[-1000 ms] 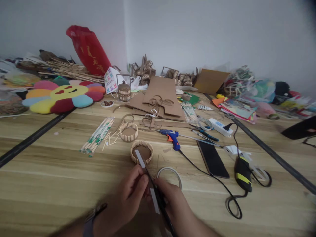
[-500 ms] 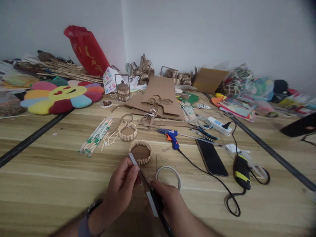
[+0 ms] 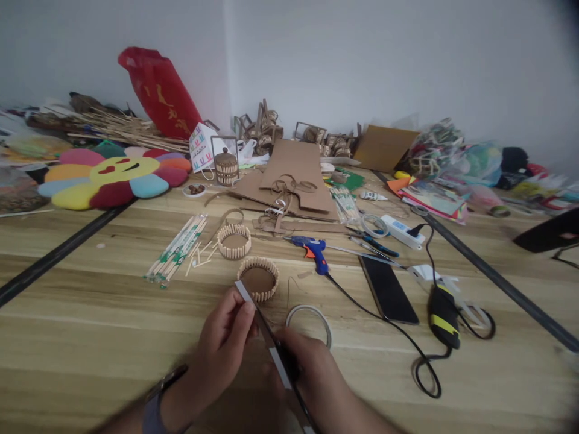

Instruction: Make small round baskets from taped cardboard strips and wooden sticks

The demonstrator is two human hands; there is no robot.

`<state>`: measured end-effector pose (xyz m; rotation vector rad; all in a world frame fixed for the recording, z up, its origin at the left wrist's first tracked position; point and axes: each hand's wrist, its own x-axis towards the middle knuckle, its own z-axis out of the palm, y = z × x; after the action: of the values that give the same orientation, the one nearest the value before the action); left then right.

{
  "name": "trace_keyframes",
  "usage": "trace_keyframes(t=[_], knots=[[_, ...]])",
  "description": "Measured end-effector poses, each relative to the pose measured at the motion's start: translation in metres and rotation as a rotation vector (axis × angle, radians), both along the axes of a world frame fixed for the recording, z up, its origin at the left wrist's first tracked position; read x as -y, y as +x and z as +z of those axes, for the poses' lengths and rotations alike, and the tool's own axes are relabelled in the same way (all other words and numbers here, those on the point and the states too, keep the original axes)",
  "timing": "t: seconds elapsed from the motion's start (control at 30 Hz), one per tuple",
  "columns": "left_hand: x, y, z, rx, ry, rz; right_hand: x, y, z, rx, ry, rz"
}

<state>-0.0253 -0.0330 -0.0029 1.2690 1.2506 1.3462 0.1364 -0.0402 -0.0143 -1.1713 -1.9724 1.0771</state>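
My left hand (image 3: 226,337) pinches the far end of a long narrow strip (image 3: 246,295) between thumb and fingers. The strip has a pale tape-like face and a dark edge, and runs down toward me. Further along it, my right hand (image 3: 316,364) is closed around the strip, its fingertips partly hidden behind it. Just beyond the strip's tip stands a round basket base (image 3: 257,278) with a brown bottom and a wall of short wooden sticks. A similar smaller ring (image 3: 233,241) sits behind it. A roll of tape (image 3: 309,308) lies beside my right hand.
A blue glue gun (image 3: 312,250) with a trailing cord, a black phone (image 3: 389,289) and a black-yellow tool (image 3: 443,316) lie to the right. Packs of sticks (image 3: 177,248) are at left. Cardboard sheets (image 3: 294,175) and a finished lidded basket (image 3: 226,167) stand at the back.
The near part of the strip has turned slightly, showing more of its pale face below my right hand. Both hands stay almost where they were, still gripping it.
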Motion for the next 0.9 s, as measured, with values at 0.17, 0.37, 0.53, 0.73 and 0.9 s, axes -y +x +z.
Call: trace_keyframes(t=[0.17,0.37,0.53,0.73,0.9], knots=[[0.0022,-0.0004,-0.0054,-0.023,-0.016,-0.051,-0.0013,0.0006,0.0017,-0.025,-0.034,0.000],[0.0025,-0.0012,-0.0062,-0.044,-0.015,-0.061,-0.0021,0.0017,-0.0031,-0.018,-0.053,0.016],[0.0023,-0.0011,-0.0054,-0.006,-0.029,-0.090,-0.0021,0.0041,0.0000,0.035,-0.015,0.011],[0.0038,0.0011,-0.0024,-0.015,-0.046,-0.165,-0.0053,0.0056,0.0022,0.030,-0.031,0.018],[0.0040,0.0019,-0.0017,-0.023,-0.054,-0.160,-0.0045,0.0045,-0.0060,0.040,-0.014,0.015]])
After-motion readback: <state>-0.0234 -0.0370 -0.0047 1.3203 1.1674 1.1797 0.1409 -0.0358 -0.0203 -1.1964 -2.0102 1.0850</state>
